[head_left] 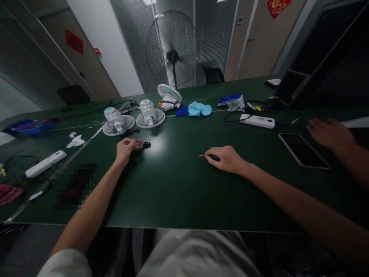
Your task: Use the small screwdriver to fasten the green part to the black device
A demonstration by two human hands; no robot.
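Screwdriver (213, 157) in right hand (225, 158), mid worktop (173, 192); grip closed around its dark handle, thin shaft pointing left, clear of everything. Small black part (147, 145) lies left of it, just beside the fingertips of the left hand (128, 148). Left grip: thumb and fingers drawn together over something small and blurred; can't tell if it's actually pinched or only touched.

Containers: blue tray (36, 127), far left, holds mixed reddish and dark items, too blurred to name.

Pose: both forearms come in from the near edge, well apart. Left arm angles up and to the right, wrist bent, fingers pointing right. Right arm slants in from the near right, hand low at the worktop, knuckles up, fingers curled.

Beyond the left hand: two white fans (150, 117) with grilles down on the worktop, a third small fan (169, 96) farther back, grille tilted up. Right of those, light-blue fan blades (199, 109) beside a dark-blue glove. Right side: white bar-shaped unit (257, 120), then phone (303, 150), screen dark, another person's hand (331, 133) just right of it. Big pedestal fan (172, 56) stands behind the far edge.

Writing: red door sign (279, 7), far right, has gold lettering, not readable. No brands legible.
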